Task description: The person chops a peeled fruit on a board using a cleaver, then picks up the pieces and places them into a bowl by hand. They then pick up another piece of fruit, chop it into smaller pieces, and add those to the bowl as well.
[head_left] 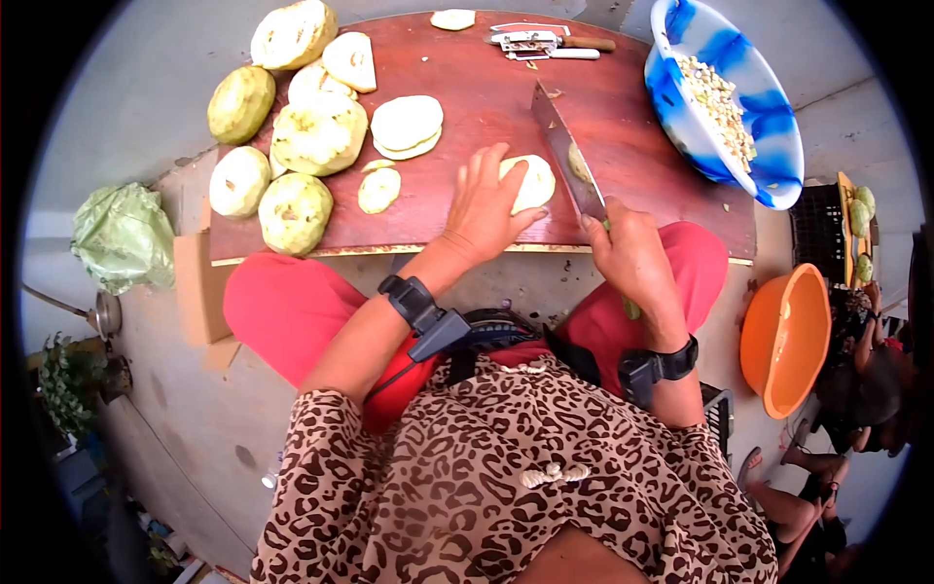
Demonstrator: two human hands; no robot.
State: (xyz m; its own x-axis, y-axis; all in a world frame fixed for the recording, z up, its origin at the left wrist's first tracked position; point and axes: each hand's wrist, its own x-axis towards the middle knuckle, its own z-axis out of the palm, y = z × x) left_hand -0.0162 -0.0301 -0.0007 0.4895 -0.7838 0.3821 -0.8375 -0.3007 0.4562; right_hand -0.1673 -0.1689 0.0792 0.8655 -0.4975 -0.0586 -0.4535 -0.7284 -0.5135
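My left hand (489, 209) lies over a pale, peeled vegetable piece (533, 185) near the front edge of the red table, its fingers on the far side and the thumb on the near side. A kitchen knife (562, 146) with a broad blade is gripped in my right hand (628, 251). Its blade points away from me, just right of the piece, with a pale slice (579, 164) against it. Left of my left hand are a small slice (379, 190) and a stack of larger round slices (407, 125).
Several peeled, pale-green round vegetables (319, 131) crowd the left of the red table (467, 73). Peelers (545, 44) lie at the back. A blue-and-white basin (671, 107) holds chopped pieces at right. An orange basin (786, 341) and another person (861, 389) are farther right.
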